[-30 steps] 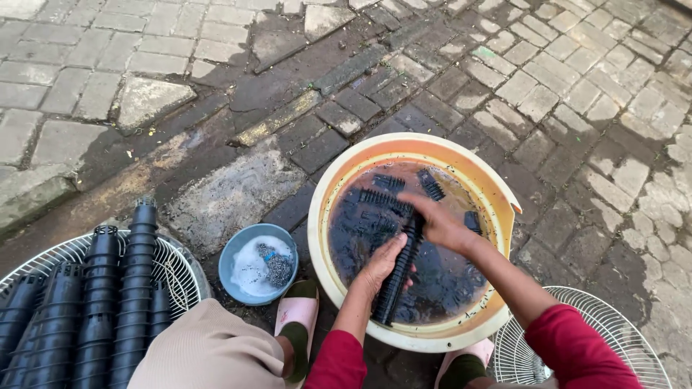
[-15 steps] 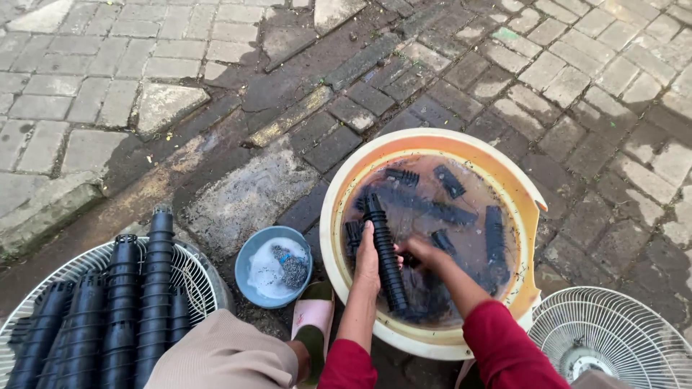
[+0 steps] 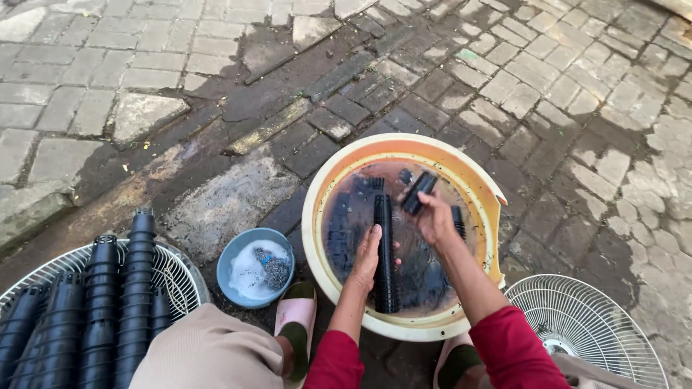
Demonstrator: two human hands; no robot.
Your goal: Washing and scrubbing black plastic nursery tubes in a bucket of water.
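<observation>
A long stack of black plastic pots (image 3: 383, 252) lies in the middle of a round basin (image 3: 324, 180), orange inside with a pale rim, placed a little right of the centre of the frame and filled with dark, dirty water. The left hand (image 3: 366, 258) rests against the left side of this stack, with fingers bent around it, so it is grasping the stack. The right hand (image 3: 435, 218) is a little higher and to the right, closed around one single black pot (image 3: 418, 192), which it holds tilted above the water. More black pots lie under the water around the stack, but their number is not clear. Both arms wear red sleeves (image 3: 504, 353) and come from the bottom edge of the frame. Just left of the basin stands a small blue bowl (image 3: 232, 253) with white foam and a grey scrubbing pad inside. Below the bowl one foot in a pink slipper (image 3: 297, 311) shows beside a beige trouser knee. In the lower left corner a white wire fan guard (image 3: 176, 270) carries several tall stacks of black pots (image 3: 119, 302). A second white fan guard (image 3: 598, 324) lies in the lower right corner. All things stand on a wet brick pavement (image 3: 548, 79).
</observation>
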